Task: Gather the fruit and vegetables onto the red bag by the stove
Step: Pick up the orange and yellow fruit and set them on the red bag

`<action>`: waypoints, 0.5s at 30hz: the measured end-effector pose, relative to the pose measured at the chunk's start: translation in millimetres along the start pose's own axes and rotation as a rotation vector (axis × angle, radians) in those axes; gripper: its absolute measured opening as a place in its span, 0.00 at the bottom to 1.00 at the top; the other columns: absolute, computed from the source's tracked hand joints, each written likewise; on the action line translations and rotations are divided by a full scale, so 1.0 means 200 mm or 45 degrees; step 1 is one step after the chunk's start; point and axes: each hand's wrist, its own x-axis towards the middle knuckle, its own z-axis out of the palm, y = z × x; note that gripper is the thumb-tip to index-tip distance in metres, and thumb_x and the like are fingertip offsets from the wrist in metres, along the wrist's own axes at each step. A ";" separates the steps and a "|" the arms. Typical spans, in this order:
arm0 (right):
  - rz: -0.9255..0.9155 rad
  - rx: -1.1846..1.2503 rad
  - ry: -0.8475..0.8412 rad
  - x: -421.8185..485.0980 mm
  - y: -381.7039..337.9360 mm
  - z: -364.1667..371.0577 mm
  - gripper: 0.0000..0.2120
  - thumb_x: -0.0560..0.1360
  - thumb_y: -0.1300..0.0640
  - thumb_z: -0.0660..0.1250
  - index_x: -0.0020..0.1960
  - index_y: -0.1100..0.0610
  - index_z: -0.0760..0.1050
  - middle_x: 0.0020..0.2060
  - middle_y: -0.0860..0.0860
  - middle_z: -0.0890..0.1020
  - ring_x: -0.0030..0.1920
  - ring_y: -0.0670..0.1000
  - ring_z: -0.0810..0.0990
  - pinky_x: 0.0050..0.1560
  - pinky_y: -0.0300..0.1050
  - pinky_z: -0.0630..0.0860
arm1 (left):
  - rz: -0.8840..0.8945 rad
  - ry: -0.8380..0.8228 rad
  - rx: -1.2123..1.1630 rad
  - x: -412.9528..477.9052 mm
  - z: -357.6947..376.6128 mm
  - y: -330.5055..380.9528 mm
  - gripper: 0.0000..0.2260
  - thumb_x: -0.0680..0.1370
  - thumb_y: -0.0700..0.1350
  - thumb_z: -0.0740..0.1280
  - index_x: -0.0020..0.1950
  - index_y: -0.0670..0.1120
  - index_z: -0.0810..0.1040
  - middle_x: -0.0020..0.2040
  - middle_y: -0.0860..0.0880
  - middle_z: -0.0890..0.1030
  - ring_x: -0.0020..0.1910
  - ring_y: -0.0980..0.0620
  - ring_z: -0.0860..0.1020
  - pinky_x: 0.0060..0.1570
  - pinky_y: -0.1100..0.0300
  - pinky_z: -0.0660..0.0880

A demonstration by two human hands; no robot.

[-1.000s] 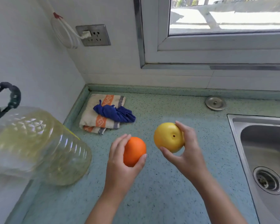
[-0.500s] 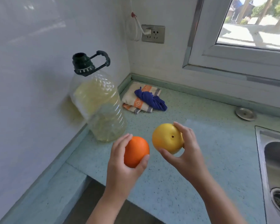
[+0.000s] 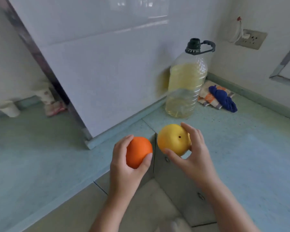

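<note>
My left hand (image 3: 124, 166) grips an orange (image 3: 138, 151) with fingers and thumb wrapped around it. My right hand (image 3: 192, 154) holds a round yellow fruit (image 3: 172, 138) with a small dark dimple facing me. Both fruits are held in the air side by side, above the inner corner of the green L-shaped counter (image 3: 241, 156). The red bag and the stove are not in view.
A big clear oil bottle (image 3: 185, 84) with a dark cap stands by the white wall panel. Folded cloths (image 3: 216, 97) lie in the far corner under a wall socket (image 3: 250, 39). A pale cup (image 3: 10, 108) and a patterned pouch (image 3: 52, 104) stand far left.
The view has swung left: sink and window slid out of sight, the left stretch of counter came in. Both hands still hold their fruit side by side.
</note>
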 end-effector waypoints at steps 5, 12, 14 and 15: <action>-0.123 0.049 -0.196 -0.08 -0.23 0.27 0.36 0.63 0.48 0.74 0.67 0.48 0.63 0.56 0.45 0.69 0.55 0.31 0.67 0.50 0.22 0.65 | -0.096 0.221 0.058 -0.13 -0.37 -0.05 0.25 0.66 0.58 0.69 0.60 0.51 0.73 0.58 0.57 0.74 0.56 0.62 0.73 0.52 0.61 0.73; -0.297 0.131 -0.461 -0.19 -0.51 0.64 0.36 0.64 0.54 0.77 0.67 0.50 0.63 0.56 0.47 0.70 0.54 0.27 0.65 0.49 0.20 0.62 | -0.231 0.543 0.154 -0.32 -0.83 -0.13 0.26 0.66 0.59 0.68 0.61 0.51 0.72 0.59 0.57 0.73 0.57 0.62 0.72 0.53 0.66 0.71; -0.334 0.170 -0.546 -0.23 -0.58 0.74 0.36 0.64 0.55 0.76 0.65 0.46 0.61 0.56 0.44 0.69 0.55 0.29 0.66 0.49 0.21 0.65 | -0.269 0.622 0.171 -0.38 -0.92 -0.14 0.26 0.66 0.59 0.68 0.62 0.52 0.71 0.60 0.57 0.73 0.58 0.63 0.72 0.52 0.72 0.69; -0.355 0.182 -0.582 -0.24 -0.61 0.79 0.35 0.64 0.54 0.76 0.65 0.45 0.61 0.56 0.42 0.68 0.55 0.29 0.67 0.49 0.22 0.65 | -0.293 0.664 0.175 -0.40 -0.97 -0.14 0.26 0.66 0.60 0.68 0.62 0.53 0.71 0.60 0.58 0.73 0.58 0.63 0.72 0.52 0.74 0.68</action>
